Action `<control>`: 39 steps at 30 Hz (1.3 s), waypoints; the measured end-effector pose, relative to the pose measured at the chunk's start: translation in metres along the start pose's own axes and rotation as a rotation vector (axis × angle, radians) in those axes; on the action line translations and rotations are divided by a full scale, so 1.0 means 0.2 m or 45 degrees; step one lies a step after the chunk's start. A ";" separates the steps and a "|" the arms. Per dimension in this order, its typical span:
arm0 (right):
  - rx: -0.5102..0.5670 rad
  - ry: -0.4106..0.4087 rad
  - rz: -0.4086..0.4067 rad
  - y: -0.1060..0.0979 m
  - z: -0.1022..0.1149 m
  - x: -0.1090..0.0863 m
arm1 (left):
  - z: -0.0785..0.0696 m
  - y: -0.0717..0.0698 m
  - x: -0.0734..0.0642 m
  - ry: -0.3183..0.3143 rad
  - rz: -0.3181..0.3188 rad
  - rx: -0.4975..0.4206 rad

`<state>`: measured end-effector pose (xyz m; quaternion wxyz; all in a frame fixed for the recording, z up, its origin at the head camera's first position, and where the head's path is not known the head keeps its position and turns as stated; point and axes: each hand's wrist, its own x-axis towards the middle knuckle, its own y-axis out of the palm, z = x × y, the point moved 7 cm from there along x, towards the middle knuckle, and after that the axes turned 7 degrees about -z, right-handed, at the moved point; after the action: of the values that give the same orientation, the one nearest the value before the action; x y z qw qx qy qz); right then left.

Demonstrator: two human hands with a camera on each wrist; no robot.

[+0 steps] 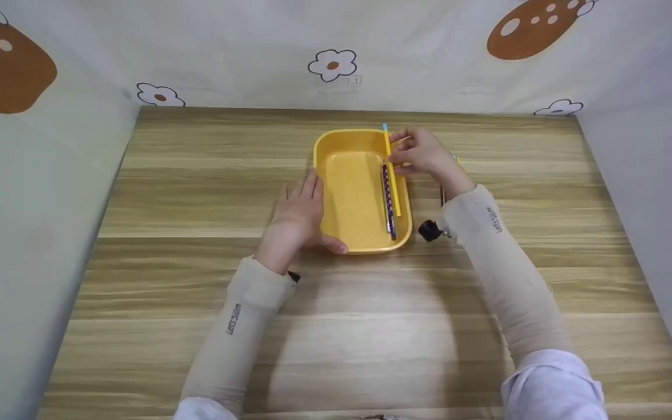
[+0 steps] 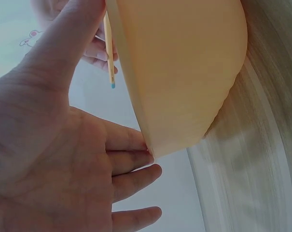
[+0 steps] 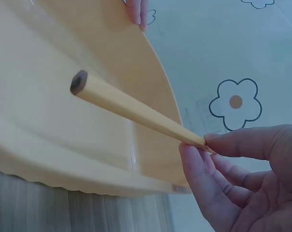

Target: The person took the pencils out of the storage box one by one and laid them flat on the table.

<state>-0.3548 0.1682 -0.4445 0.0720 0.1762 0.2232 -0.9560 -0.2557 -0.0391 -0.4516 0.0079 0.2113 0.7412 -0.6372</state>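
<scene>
A yellow pencil (image 1: 393, 181) with a light blue end is pinched between the thumb and fingers of my right hand (image 1: 420, 153). It slants over the right side of a yellow plastic tray (image 1: 347, 204); its dark other end (image 3: 79, 83) points toward the right wrist camera. Inside the tray, along the right wall, lie a dark purple pencil (image 1: 388, 189) with a light pattern and a thin bluish stick beside it. My left hand (image 1: 301, 213) rests at the tray's left rim with fingers straight, its thumb at the near-left corner.
Partly hidden under the right wrist, slim sticks (image 1: 443, 195) lie on the wood-grain table (image 1: 196, 204) right of the tray. A small black device (image 1: 428, 230) hangs at the right wrist. Pale walls (image 1: 242, 52) with flower prints enclose the table's back and sides.
</scene>
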 end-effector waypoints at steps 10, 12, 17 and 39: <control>0.109 -0.026 -0.031 -0.06 -0.03 -0.02 | 0.00 -0.01 -0.01 0.005 -0.010 -0.022; 0.117 -0.022 -0.035 -0.08 -0.03 -0.02 | 0.00 -0.01 -0.01 0.004 -0.010 -0.029; 0.114 0.002 -0.052 -0.12 -0.06 -0.02 | 0.00 -0.02 0.00 -0.004 -0.021 -0.048; 0.036 -0.034 -0.134 -0.31 -0.22 -0.03 | 0.00 0.00 0.00 0.009 -0.011 -0.028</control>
<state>-0.3490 0.2426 -0.4538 0.0220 0.1524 0.2177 -0.9638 -0.2554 -0.0396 -0.4508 0.0048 0.2104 0.7490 -0.6282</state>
